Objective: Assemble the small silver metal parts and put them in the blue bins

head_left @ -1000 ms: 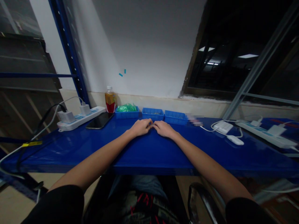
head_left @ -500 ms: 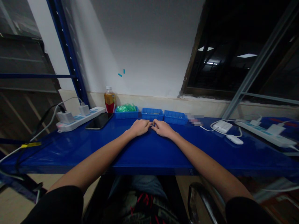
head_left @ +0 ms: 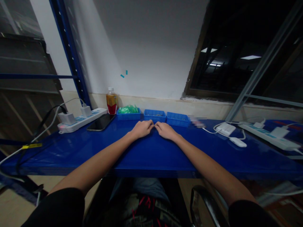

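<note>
Over the blue table (head_left: pixel 151 154), my left hand (head_left: pixel 143 128) and my right hand (head_left: pixel 165 130) meet fingertip to fingertip. Both are closed, with fingers curled and pinched. Whatever lies between the fingertips is too small to make out. Just behind my hands stands a blue bin (head_left: pixel 155 116) with small pieces in it. To its right is another blue bin (head_left: pixel 177 119), also holding small pieces. On the left, a third blue bin (head_left: pixel 129 116) contains a green plastic bag (head_left: pixel 128 109).
A drink bottle (head_left: pixel 111 101) and a black phone (head_left: pixel 101 122) are at the back left, near a power strip (head_left: pixel 81 121). On the right lie a white charger (head_left: pixel 225 128), a white case (head_left: pixel 238 142), cables and a second power strip (head_left: pixel 267 136). A wall rises behind.
My right hand's fingers have straightened a little and drawn closer to my left fingertips. The small dark thing glimpsed between them is no longer visible. The bins have not moved.
</note>
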`<action>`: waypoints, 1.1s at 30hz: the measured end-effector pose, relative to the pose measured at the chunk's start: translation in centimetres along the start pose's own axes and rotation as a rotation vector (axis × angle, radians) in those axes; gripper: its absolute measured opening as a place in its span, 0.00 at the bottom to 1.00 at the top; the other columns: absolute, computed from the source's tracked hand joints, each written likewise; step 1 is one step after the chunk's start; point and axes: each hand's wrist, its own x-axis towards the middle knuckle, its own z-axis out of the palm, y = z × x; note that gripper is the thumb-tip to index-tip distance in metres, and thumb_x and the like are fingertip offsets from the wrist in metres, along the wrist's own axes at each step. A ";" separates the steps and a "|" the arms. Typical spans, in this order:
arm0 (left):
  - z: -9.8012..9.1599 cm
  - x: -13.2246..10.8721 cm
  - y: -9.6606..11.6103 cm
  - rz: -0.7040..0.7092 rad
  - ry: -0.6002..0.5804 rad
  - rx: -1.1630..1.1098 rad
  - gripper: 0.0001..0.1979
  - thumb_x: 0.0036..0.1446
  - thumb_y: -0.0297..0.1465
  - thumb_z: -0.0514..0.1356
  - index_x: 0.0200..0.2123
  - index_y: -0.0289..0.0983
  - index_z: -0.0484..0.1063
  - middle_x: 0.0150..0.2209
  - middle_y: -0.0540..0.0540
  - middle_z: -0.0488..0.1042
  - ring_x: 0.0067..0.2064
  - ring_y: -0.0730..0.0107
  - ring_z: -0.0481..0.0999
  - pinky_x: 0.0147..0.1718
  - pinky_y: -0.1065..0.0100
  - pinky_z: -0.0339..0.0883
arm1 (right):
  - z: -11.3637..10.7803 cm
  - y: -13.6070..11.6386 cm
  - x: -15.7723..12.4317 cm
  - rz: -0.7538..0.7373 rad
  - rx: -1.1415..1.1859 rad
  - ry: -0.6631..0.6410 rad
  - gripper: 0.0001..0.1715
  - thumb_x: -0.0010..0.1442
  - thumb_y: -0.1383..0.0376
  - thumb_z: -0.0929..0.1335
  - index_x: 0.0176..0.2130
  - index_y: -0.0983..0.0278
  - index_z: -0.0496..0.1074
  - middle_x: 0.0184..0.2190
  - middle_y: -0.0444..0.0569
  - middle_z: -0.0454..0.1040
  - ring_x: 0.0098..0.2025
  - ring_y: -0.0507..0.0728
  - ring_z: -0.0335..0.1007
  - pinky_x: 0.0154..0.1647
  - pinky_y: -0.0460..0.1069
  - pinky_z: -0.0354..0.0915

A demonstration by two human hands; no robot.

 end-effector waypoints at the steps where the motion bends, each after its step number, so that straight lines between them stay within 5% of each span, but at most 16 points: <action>1: 0.0 0.0 0.0 -0.009 -0.005 0.008 0.16 0.65 0.39 0.44 0.43 0.40 0.67 0.44 0.43 0.76 0.45 0.60 0.76 0.39 0.65 0.66 | 0.0 0.0 0.0 0.003 0.018 0.002 0.13 0.67 0.59 0.57 0.44 0.61 0.66 0.39 0.50 0.75 0.40 0.55 0.70 0.33 0.46 0.54; 8: -0.3 0.0 0.4 -0.046 -0.042 0.057 0.21 0.66 0.39 0.41 0.40 0.38 0.71 0.41 0.42 0.77 0.43 0.61 0.76 0.39 0.66 0.65 | 0.0 -0.3 -0.3 -0.003 0.089 0.015 0.13 0.62 0.58 0.64 0.44 0.62 0.63 0.29 0.44 0.73 0.29 0.52 0.67 0.27 0.45 0.50; 16: -0.1 0.1 0.1 -0.030 -0.040 0.043 0.22 0.66 0.41 0.40 0.39 0.39 0.71 0.41 0.42 0.77 0.43 0.58 0.76 0.39 0.64 0.66 | -0.2 -0.3 -0.3 0.012 0.037 0.033 0.11 0.65 0.59 0.61 0.44 0.61 0.65 0.37 0.48 0.75 0.36 0.54 0.70 0.30 0.46 0.52; 22: -0.1 0.0 0.1 -0.032 -0.015 -0.013 0.16 0.64 0.39 0.47 0.50 0.41 0.63 0.43 0.43 0.77 0.43 0.60 0.77 0.38 0.66 0.66 | 0.0 -0.1 -0.1 0.028 -0.008 0.011 0.16 0.69 0.58 0.54 0.44 0.61 0.65 0.42 0.52 0.75 0.43 0.57 0.71 0.33 0.47 0.54; 33: 0.1 0.1 -0.1 -0.040 -0.018 0.019 0.16 0.66 0.40 0.42 0.46 0.41 0.66 0.44 0.43 0.76 0.45 0.60 0.76 0.39 0.66 0.66 | -0.1 -0.1 -0.1 0.001 0.052 0.043 0.14 0.67 0.57 0.58 0.44 0.62 0.65 0.34 0.48 0.75 0.35 0.54 0.70 0.30 0.46 0.53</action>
